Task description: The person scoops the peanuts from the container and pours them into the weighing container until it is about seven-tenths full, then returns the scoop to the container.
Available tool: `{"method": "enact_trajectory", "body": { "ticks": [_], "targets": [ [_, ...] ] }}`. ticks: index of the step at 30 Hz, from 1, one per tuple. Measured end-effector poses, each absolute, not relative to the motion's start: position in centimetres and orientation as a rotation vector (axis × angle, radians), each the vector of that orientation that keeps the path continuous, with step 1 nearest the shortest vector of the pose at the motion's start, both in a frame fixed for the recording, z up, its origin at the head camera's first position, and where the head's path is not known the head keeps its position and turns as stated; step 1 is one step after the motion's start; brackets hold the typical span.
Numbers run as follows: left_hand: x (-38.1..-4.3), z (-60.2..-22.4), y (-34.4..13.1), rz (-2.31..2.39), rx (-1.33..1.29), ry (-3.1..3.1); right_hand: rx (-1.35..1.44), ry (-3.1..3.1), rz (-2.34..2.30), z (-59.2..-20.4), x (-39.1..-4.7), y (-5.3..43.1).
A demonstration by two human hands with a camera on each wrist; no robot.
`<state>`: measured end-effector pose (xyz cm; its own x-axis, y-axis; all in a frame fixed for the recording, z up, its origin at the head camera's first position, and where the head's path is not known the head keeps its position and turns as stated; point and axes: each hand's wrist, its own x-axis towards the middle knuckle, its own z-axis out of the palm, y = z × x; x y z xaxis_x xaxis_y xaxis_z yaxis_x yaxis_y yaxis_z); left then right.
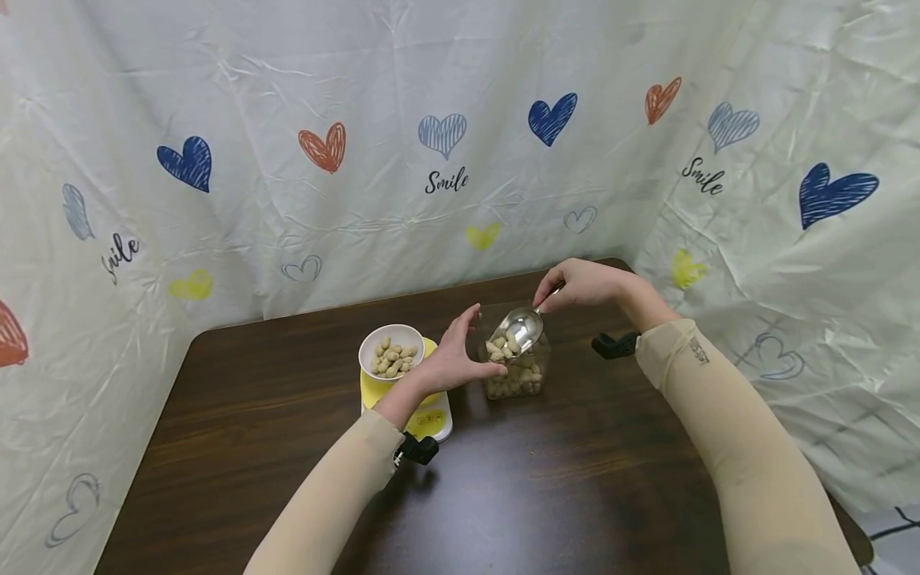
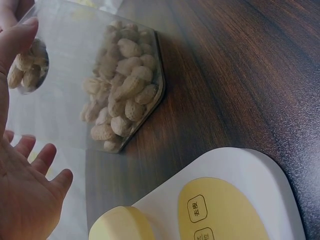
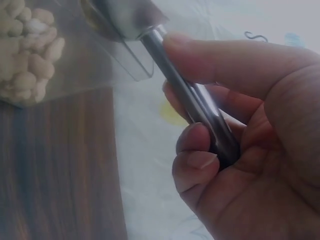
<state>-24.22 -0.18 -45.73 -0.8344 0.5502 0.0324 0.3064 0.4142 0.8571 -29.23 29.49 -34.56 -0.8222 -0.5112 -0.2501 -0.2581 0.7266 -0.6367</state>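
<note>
A clear square container (image 1: 533,382) with unshelled peanuts (image 2: 125,85) in its lower part stands on the table. In the head view, my right hand (image 1: 585,283) grips the handle of a metal scoop (image 1: 527,326), whose bowl carries several peanuts at the container's mouth. The right wrist view shows fingers and thumb curled round that shiny handle (image 3: 182,92). My left hand (image 1: 454,359) is spread at the container's left side, thumb in front and fingers toward the back. Its fingers look loosely extended in the left wrist view; whether they touch the wall I cannot tell.
Left of the container, a white bowl (image 1: 366,351) of peanuts sits on a yellow and white kitchen scale (image 1: 442,427), partly behind the left forearm. The dark wooden table (image 1: 273,447) meets a white curtain (image 1: 374,224) printed with hearts along its back and right.
</note>
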Motion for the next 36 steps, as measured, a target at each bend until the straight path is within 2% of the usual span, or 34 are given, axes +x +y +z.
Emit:
{"method": "enact_trajectory", "body": {
  "ticks": [25, 36],
  "targets": [
    [-24.1, -45.7, -0.1, 1.38, 0.749, 2.409, -0.595, 2.484, -0.898, -35.1, -29.4, 29.7],
    [-24.1, -45.6, -0.1, 1.39, 0.761, 2.407, -0.569, 2.527, -0.881, -34.0, -29.2, 30.0]
  ]
}}
